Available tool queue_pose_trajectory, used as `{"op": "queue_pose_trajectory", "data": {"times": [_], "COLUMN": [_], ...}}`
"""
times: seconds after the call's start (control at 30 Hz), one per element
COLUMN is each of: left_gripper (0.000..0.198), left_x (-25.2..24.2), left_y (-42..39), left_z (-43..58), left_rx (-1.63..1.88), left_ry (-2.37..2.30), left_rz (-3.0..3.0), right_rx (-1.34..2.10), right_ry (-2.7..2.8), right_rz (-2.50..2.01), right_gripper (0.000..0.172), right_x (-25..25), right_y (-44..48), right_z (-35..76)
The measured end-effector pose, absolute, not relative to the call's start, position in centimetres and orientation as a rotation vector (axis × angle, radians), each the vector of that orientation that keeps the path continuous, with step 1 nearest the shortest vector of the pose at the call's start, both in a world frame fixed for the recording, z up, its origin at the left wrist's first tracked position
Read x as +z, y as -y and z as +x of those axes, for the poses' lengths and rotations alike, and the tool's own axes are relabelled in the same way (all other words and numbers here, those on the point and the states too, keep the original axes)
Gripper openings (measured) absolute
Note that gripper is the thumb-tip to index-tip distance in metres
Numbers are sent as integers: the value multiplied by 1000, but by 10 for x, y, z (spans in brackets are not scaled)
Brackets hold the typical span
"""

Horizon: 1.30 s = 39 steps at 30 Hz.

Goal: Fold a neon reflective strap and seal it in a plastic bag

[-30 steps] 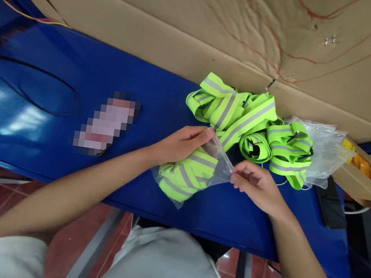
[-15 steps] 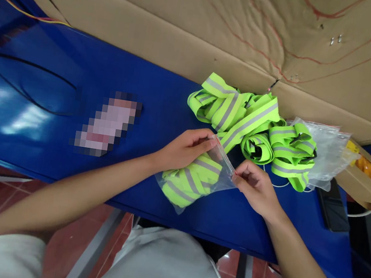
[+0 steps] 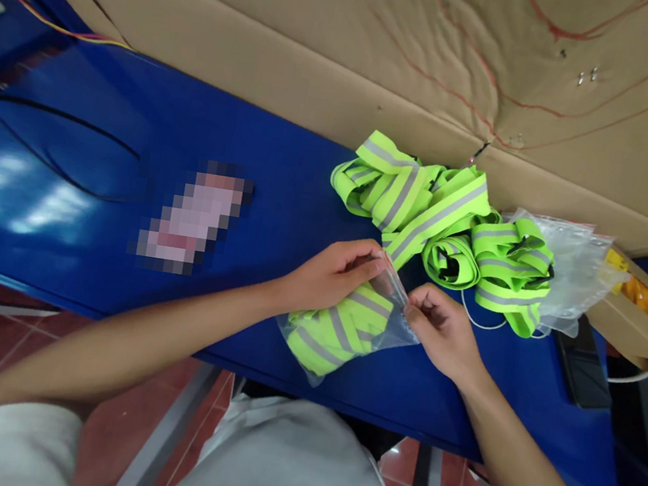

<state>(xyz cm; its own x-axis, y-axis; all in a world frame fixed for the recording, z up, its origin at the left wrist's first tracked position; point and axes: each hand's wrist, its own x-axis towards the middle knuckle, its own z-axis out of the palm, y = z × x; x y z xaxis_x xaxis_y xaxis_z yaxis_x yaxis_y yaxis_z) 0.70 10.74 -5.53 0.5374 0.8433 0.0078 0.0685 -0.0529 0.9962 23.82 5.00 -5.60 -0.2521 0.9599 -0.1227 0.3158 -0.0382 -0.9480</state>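
Observation:
A clear zip-lock bag hangs between my two hands, its red-edged zip strip at the top. Inside it lies a folded neon-yellow reflective strap with grey stripes. My left hand pinches the bag's top edge at the left end, thumb against fingers. The right end of the zip edge is pinched by my right hand, its fingers curled. Just beyond the hands, a heap of loose reflective straps rests on the table, with a rolled strap and another folded bundle to its right.
A stack of clear plastic bags lies right of the straps on the blue table. Farther right are an open cardboard box and a dark phone. A pixelated item and black cables lie left. Brown board stands behind.
Both hands and the bag have shifted slightly toward me; my left hand has also moved a little right, closer to my right hand. Both keep their pinch on the bag.

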Motion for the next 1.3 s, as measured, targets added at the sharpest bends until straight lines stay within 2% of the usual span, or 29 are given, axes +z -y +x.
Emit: {"op": "queue_pose_trajectory", "data": {"times": [0.8, 1.03, 1.3], "left_gripper": [31, 35, 29], "left_x": [-57, -54, -54], "left_y": [-92, -85, -84], "left_z": [13, 15, 16], "left_rx": [624, 646, 746], "left_ry": [-809, -840, -753], "left_rz": [1656, 1732, 1813], "right_rx": [1216, 1163, 1083], "right_ry": [1706, 1747, 1866], "right_rz": [-1296, -1302, -1210], "right_gripper": [17, 21, 25], "right_x": [-59, -59, -59], "right_y": [-46, -45, -45], "right_z": [226, 226, 227]}}
